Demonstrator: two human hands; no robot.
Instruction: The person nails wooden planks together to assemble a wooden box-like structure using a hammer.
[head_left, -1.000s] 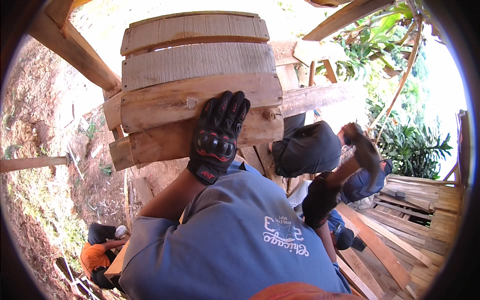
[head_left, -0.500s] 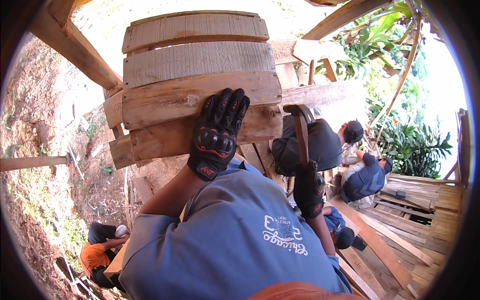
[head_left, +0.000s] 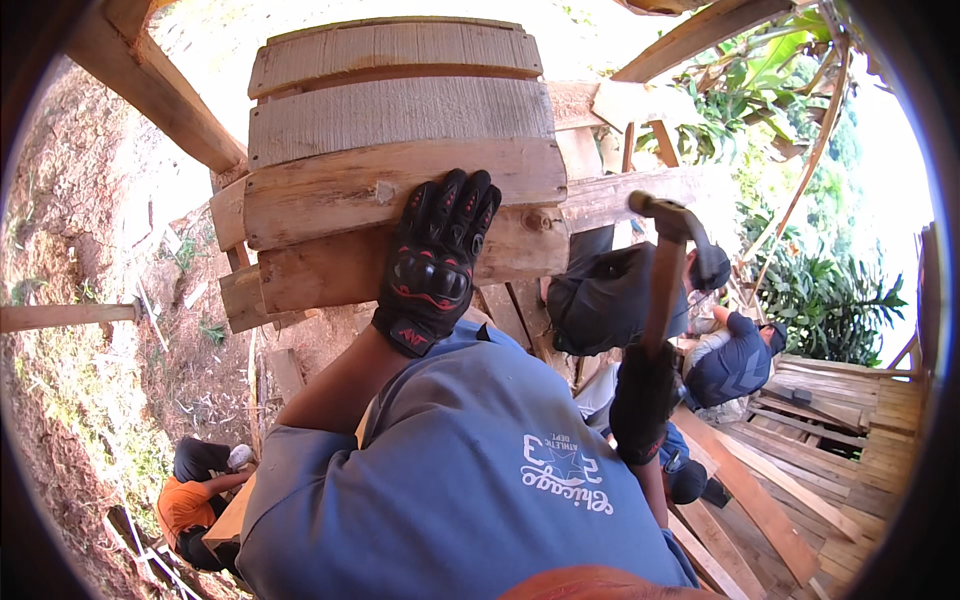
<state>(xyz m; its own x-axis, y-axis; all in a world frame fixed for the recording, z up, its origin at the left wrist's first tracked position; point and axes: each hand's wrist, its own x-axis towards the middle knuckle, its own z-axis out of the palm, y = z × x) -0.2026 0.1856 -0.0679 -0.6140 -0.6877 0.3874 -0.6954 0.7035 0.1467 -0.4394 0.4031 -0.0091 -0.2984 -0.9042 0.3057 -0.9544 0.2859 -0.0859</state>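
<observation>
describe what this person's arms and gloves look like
The left glove is black with a shiny knuckle guard, red trim and red cuff lettering. The right glove is black too, with red near its cuff. The left sleeve is short, blue-grey.

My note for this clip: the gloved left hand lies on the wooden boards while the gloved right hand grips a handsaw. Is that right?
Not quite: the head view shows the gloved right hand gripping a claw hammer instead. The gloved left hand does lie on the wooden boards.
</observation>
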